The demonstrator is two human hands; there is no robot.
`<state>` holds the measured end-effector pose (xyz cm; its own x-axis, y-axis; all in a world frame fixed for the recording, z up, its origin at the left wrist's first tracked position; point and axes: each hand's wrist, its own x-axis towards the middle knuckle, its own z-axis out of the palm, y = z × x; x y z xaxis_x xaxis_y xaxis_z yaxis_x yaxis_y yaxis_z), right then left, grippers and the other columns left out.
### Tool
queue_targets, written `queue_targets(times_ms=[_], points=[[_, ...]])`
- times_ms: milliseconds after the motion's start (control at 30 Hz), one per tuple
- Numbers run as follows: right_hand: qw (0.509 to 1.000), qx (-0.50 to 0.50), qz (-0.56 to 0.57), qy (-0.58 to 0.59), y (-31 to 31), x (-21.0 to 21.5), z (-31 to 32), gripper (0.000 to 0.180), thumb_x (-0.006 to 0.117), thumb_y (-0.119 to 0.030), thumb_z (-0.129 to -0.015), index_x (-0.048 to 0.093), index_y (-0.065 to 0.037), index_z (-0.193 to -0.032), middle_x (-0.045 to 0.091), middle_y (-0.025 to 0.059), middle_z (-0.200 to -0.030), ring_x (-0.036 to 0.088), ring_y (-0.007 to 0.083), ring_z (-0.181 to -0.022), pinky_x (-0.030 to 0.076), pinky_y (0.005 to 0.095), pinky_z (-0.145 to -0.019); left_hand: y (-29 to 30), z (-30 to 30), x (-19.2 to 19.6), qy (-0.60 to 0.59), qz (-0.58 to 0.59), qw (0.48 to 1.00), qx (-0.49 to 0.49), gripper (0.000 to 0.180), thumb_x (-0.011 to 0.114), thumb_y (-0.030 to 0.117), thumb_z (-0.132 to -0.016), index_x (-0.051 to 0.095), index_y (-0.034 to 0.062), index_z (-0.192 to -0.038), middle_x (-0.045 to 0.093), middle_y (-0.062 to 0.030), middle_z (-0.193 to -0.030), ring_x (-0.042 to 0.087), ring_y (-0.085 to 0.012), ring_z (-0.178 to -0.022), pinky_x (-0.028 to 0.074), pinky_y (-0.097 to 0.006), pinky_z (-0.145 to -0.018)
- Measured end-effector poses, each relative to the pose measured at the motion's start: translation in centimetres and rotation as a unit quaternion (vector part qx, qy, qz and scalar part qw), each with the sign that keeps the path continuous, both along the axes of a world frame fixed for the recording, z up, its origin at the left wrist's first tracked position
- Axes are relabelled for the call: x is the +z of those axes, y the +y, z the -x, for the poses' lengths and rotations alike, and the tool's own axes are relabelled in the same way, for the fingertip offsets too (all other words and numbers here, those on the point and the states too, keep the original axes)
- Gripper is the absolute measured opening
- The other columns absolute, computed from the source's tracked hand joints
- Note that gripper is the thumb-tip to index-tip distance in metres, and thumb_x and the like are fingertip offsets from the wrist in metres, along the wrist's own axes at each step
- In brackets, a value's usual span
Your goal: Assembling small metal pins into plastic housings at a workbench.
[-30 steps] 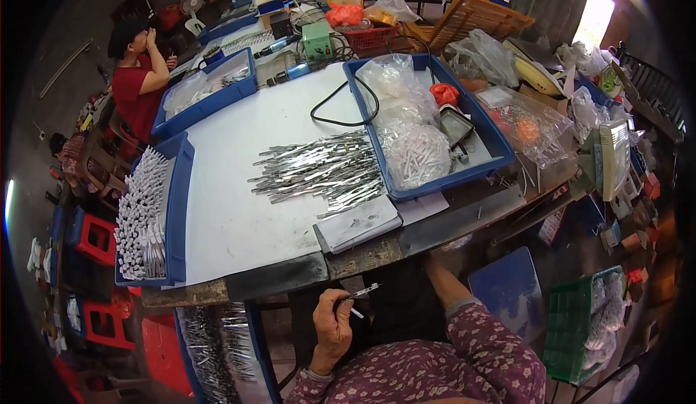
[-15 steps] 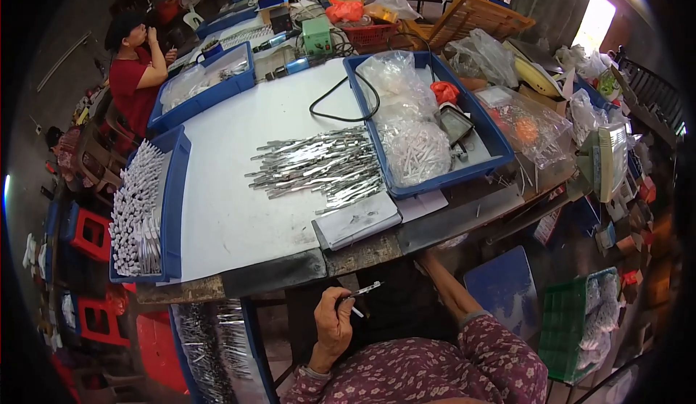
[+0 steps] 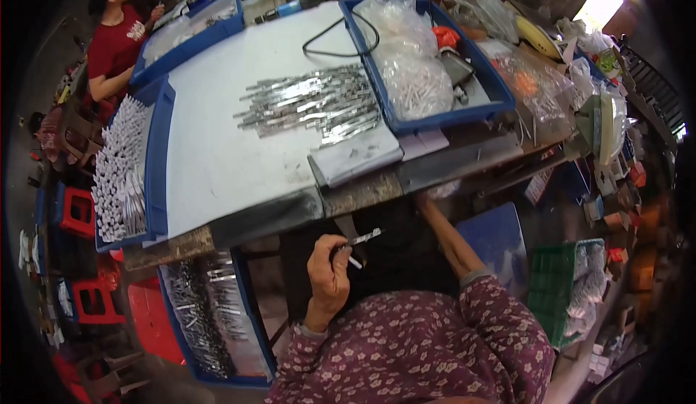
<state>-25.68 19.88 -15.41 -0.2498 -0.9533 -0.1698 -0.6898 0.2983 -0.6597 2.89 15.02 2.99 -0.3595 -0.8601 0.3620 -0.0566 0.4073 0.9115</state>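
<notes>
My left hand (image 3: 330, 270) is held below the table's front edge, shut on a thin silver metal strip (image 3: 368, 236) that points to the right. A small white stick (image 3: 355, 262) also pokes out of its fingers. My right forearm (image 3: 446, 237) reaches up under the table edge and its hand is hidden there. A loose pile of the same silver strips (image 3: 312, 103) lies on the white table top (image 3: 217, 157), well above my left hand.
A blue tray of white tubes (image 3: 119, 172) sits at the table's left. Another blue tray (image 3: 507, 99) holds plastic bags at the right. A grey flat board (image 3: 355, 157) lies near the front edge. A blue floor tray (image 3: 243, 310) holds silver pieces. A person in red (image 3: 116, 41) sits far left. A green crate (image 3: 573, 288) stands right.
The view has tilted down, so the table sits higher in the picture. My left hand keeps hold of the silver strip in about the same place.
</notes>
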Motion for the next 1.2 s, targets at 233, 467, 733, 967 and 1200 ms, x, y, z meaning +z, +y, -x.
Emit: queue_targets(times_ms=[233, 467, 733, 967, 1200], points=[[0.998, 0.045, -0.026, 0.046, -4.1, 0.9, 0.8, 0.029, 0.051, -0.008, -0.071, 0.056, 0.004, -0.097, 0.061, 0.0214, -0.083, 0.058, 0.038, -0.077, 0.044, 0.0459, -0.069, 0.2, -2.3, -0.4, 0.015, 0.013, 0.999, 0.027, 0.007, 0.052, 0.001, -0.087, 0.05, 0.0002, -0.094, 0.047, -0.0047, -0.083, 0.045, -0.0109, -0.071, 0.037, -0.021, -0.062], [0.998, 0.051, -0.046, -0.01, 3.4, 3.7, 1.2, 0.03, 0.048, -0.008, -0.076, 0.055, 0.003, -0.103, 0.062, 0.0164, -0.082, 0.058, 0.0323, -0.074, 0.044, 0.0398, -0.066, 1.1, -4.1, -0.5, 0.036, -0.011, 0.997, 0.068, 0.007, 0.051, 0.001, -0.088, 0.049, 0.0003, -0.095, 0.048, -0.0021, -0.081, 0.044, -0.0083, -0.07, 0.037, -0.02, -0.062], [0.923, -0.143, -0.096, -0.344, 7.1, 19.4, -6.7, 0.021, 0.049, -0.01, -0.086, 0.059, -0.001, -0.102, 0.058, 0.0027, -0.07, 0.044, 0.0046, -0.049, 0.032, 0.0192, -0.042, 1.2, -3.1, -0.7, 0.061, 0.046, 0.993, 0.086, 0.008, 0.053, -0.003, -0.084, 0.05, -0.0004, -0.091, 0.05, -0.0085, -0.073, 0.047, -0.0166, -0.059, 0.038, -0.027, -0.052], [0.961, -0.012, 0.07, -0.266, 3.0, 21.8, -13.9, 0.017, 0.059, -0.01, -0.083, 0.062, -0.003, -0.098, 0.057, -0.0019, -0.071, 0.043, 0.0014, -0.053, 0.032, 0.0164, -0.045, 1.1, -1.8, -0.1, 0.062, 0.025, 0.996, 0.065, 0.008, 0.053, -0.002, -0.084, 0.05, 0.0008, -0.091, 0.052, -0.0082, -0.072, 0.048, -0.0155, -0.059, 0.039, -0.026, -0.052], [0.954, 0.077, 0.127, -0.26, 1.1, 19.0, -17.0, 0.016, 0.066, -0.004, -0.078, 0.059, -0.001, -0.093, 0.055, -0.0039, -0.073, 0.047, 0.0008, -0.062, 0.039, 0.0164, -0.054, 1.0, -1.5, -0.9, 0.038, 0.05, 0.995, 0.081, 0.009, 0.053, -0.002, -0.083, 0.05, 0.0013, -0.091, 0.054, -0.0111, -0.075, 0.054, -0.0219, -0.062, 0.042, -0.03, -0.054]])
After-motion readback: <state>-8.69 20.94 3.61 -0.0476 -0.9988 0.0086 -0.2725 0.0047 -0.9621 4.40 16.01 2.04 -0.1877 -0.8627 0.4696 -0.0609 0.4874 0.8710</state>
